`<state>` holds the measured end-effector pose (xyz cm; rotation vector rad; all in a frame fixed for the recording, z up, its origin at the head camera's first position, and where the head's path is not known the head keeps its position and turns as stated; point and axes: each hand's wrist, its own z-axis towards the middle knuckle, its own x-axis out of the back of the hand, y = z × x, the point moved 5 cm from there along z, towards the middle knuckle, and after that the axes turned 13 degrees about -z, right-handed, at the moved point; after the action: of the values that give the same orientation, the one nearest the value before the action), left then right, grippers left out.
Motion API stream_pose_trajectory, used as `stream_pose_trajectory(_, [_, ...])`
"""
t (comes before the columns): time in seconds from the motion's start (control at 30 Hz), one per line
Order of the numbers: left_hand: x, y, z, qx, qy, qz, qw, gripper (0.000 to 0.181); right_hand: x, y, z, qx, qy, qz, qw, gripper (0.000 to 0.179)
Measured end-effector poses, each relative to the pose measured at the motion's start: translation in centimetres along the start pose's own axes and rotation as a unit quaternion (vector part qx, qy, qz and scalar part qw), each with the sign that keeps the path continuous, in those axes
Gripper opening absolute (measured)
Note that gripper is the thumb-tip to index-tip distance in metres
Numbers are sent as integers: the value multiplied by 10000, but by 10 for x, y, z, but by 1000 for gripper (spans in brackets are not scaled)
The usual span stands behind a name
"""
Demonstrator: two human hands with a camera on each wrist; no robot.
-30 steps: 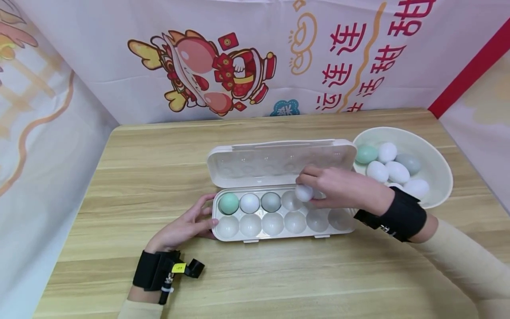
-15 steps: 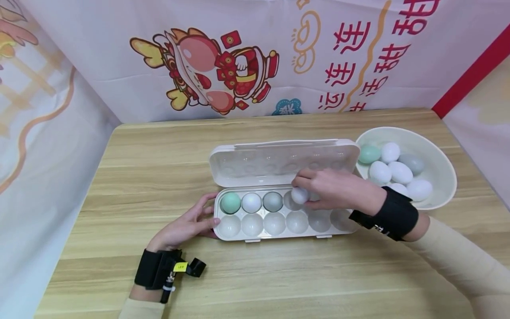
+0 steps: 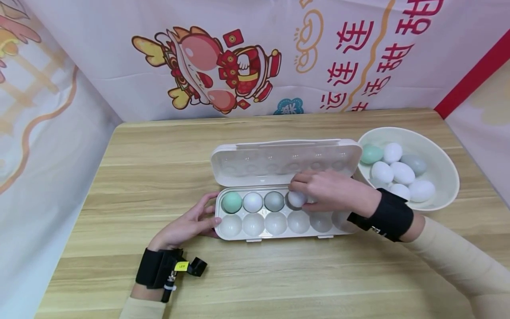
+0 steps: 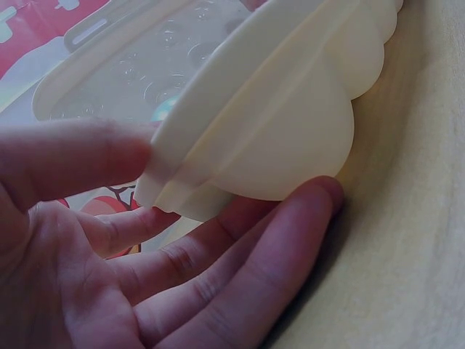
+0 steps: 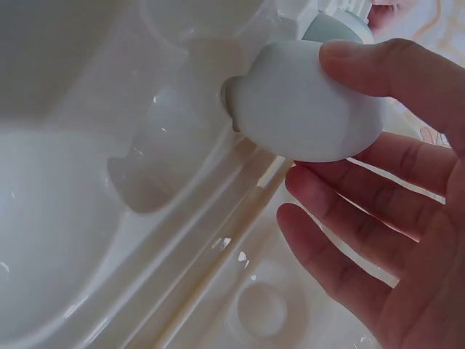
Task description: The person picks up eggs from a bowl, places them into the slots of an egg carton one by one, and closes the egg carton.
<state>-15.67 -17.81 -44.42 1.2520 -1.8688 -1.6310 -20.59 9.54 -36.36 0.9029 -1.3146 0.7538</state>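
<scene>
Pinching a white egg (image 3: 297,199) (seated or not: can't tell), R hand (image 3: 332,191) fingers (image 5: 356,223) mostly hide the egg box's (image 3: 276,223) R end. L hand (image 3: 184,225) grips its L end, some fingers half-hidden below. Open counter (image 3: 259,279) in front; bowl (image 3: 442,177) nr counter's R edge.

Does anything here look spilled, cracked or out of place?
Among the eggs, carton and bowl, nothing stands out: I see no spill or crack. The one oddity is behind the table: a cartoon figure on the cloth lies sideways.

The left hand (image 3: 184,227) grips — the right hand (image 3: 332,190) pinches, fingers (image 5: 356,218) curved.
</scene>
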Motion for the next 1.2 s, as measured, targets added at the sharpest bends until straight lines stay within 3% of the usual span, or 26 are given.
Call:
stream_pose_trajectory(0.7, [-1, 1, 0, 11, 1, 9, 10000, 60, -4, -3, 3, 92, -232, -108, 9996, 41])
stream_pose_trajectory(1.2, [-1, -1, 1, -19, -8, 8, 10000, 59, -7, -6, 2, 55, -108, -261, 9996, 41])
